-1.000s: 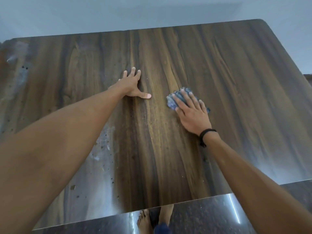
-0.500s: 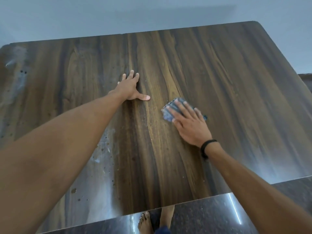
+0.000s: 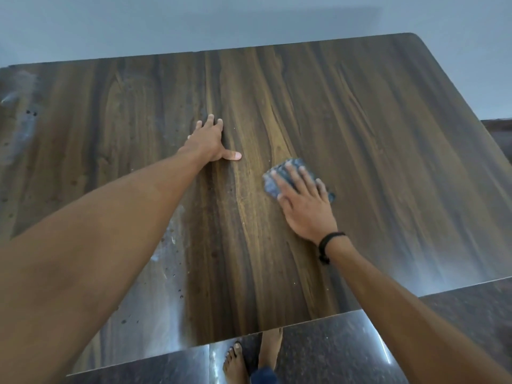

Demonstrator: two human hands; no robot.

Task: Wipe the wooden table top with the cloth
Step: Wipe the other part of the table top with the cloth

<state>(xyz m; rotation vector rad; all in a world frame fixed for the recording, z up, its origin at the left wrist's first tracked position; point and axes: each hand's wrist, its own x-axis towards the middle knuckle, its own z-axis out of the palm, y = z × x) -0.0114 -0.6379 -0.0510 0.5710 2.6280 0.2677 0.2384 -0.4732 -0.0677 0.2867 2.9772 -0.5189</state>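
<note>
Both hands are down on the wooden tabletop (image 3: 374, 128). The right hand (image 3: 307, 206) lies flat, fingers spread, pressing the blue cloth (image 3: 273, 185) near the middle. The left hand (image 3: 209, 142) rests open, thumb out, just beside it.

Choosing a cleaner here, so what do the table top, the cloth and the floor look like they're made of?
Table top: wood or wood-look laminate, semi-gloss; streaky brown grain and soft glare, which of the two is unclear. Cloth: soft fabric, blue-grey, matte; it crumples in folds. Floor: polished dark speckled stone or tile; mirror-like reflections and joint lines.
</note>
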